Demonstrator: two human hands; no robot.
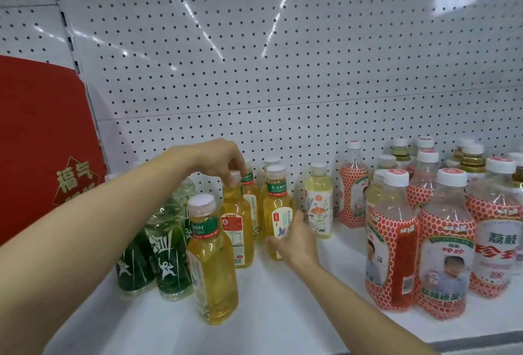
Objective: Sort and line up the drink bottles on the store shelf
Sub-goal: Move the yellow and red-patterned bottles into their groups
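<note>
Head view, shelf: a white store shelf (283,306) backed by pegboard (254,71) is being looked down on, with a red box (42,142) standing at its left end.
Head view, left hand: the left hand (218,161) is being held over the amber tea group, its fingertips pinched on the cap of the turned tea bottle (236,230), whose back label is being shown to the camera.
Head view, right hand: the right hand (294,238) is being wrapped round the lower body of the facing tea bottle (277,213), fingers curled on it, base on the shelf.
Head view, other bottles: a front tea bottle (210,258) is standing nearest; green bottles (155,247) are grouped just left of it; a pale floral bottle (319,202) is standing apart to the right; red-netted bottles (441,241) are clustered further right.
Step in hand: the amber teas are judged as being gathered and squared up into one row.
Next move: the turned bottle is probably needing to be rotated label-forward, and both held bottles drawn level with their neighbours without the ones behind being knocked over.
</note>
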